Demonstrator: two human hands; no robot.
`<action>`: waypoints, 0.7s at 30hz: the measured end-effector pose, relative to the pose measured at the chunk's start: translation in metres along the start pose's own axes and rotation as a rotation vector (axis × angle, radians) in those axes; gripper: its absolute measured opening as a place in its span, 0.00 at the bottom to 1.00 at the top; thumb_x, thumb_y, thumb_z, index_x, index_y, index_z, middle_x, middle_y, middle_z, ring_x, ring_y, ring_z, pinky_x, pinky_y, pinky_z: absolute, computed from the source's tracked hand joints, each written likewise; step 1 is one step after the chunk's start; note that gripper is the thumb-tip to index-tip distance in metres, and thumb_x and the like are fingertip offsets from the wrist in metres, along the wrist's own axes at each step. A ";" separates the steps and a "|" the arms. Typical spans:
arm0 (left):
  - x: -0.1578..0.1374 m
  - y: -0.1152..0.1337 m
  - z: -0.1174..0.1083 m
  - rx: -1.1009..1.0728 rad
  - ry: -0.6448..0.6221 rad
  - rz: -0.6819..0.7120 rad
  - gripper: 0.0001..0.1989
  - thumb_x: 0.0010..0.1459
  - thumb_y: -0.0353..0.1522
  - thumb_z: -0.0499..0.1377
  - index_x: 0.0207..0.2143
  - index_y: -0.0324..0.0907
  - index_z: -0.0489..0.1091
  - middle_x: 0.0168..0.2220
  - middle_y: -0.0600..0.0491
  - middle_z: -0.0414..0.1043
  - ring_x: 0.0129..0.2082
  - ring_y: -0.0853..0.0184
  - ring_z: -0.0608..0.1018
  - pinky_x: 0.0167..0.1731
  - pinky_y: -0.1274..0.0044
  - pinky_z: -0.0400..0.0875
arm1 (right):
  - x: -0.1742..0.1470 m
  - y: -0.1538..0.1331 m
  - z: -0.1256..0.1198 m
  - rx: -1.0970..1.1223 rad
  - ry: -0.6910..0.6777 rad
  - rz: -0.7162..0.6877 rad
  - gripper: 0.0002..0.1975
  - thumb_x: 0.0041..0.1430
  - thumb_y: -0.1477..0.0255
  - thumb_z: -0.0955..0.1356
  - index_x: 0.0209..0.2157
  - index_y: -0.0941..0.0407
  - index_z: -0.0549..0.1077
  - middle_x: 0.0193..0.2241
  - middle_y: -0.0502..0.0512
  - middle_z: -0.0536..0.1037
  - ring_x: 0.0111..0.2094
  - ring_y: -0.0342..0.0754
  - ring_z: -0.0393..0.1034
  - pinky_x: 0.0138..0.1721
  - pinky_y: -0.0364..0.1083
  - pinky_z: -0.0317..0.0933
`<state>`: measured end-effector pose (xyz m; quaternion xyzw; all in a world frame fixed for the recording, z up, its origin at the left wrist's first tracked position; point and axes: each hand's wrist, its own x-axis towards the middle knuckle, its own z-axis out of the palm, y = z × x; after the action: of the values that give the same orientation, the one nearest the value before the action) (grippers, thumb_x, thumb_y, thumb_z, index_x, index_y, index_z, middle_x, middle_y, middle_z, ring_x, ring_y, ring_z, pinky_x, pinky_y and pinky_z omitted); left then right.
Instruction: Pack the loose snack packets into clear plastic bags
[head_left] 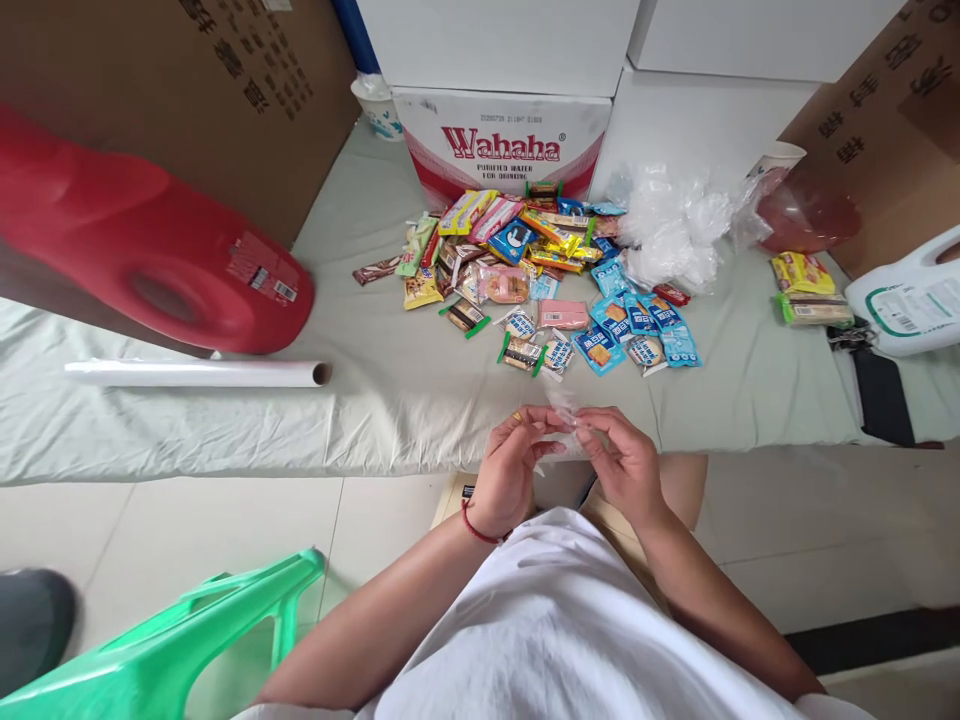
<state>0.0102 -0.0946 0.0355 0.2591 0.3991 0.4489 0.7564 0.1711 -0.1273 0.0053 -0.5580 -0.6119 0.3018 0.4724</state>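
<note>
At lower centre of the frame, the left hand (510, 470) and right hand (626, 462) each have a narrow fingertip grip on a small clear plastic bag (564, 412), held between them just above the near edge of the tabletop (390, 400), which is covered in pale cloth. Beyond it lies a heap of snack packets (540, 275) before a Wahaha carton (501, 145). A red jug (142, 250) and a film roll (199, 373) lie at left, crumpled bags (671, 230) at right, over a tiled floor (187, 530).

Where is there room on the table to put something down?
Bare cloth lies between the roll and the snack pile, and between the pile and the yellow packs. It is crowded under the Wahaha box and by the plastic bags.
</note>
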 end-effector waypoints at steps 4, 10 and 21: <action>0.004 -0.003 0.001 0.039 0.073 0.012 0.19 0.47 0.39 0.74 0.38 0.43 0.71 0.36 0.54 0.76 0.37 0.68 0.79 0.36 0.77 0.73 | 0.002 0.004 0.002 0.269 -0.005 0.282 0.13 0.70 0.59 0.68 0.43 0.51 0.81 0.38 0.53 0.84 0.41 0.50 0.78 0.44 0.47 0.70; 0.015 -0.016 -0.001 0.213 0.130 -0.047 0.22 0.47 0.46 0.74 0.32 0.41 0.71 0.26 0.57 0.70 0.25 0.74 0.70 0.27 0.80 0.63 | 0.000 0.006 0.003 0.382 0.033 0.315 0.12 0.66 0.58 0.71 0.42 0.52 0.80 0.38 0.53 0.83 0.39 0.49 0.76 0.43 0.46 0.69; 0.014 -0.009 -0.003 0.259 -0.005 -0.097 0.30 0.51 0.60 0.66 0.35 0.42 0.72 0.37 0.52 0.74 0.37 0.66 0.75 0.37 0.75 0.69 | 0.005 0.008 -0.006 0.230 0.205 0.337 0.19 0.67 0.51 0.68 0.33 0.53 0.69 0.19 0.44 0.66 0.20 0.42 0.60 0.22 0.42 0.57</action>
<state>0.0159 -0.0866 0.0222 0.3361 0.4638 0.3559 0.7384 0.1802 -0.1219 0.0019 -0.6225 -0.4204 0.3861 0.5355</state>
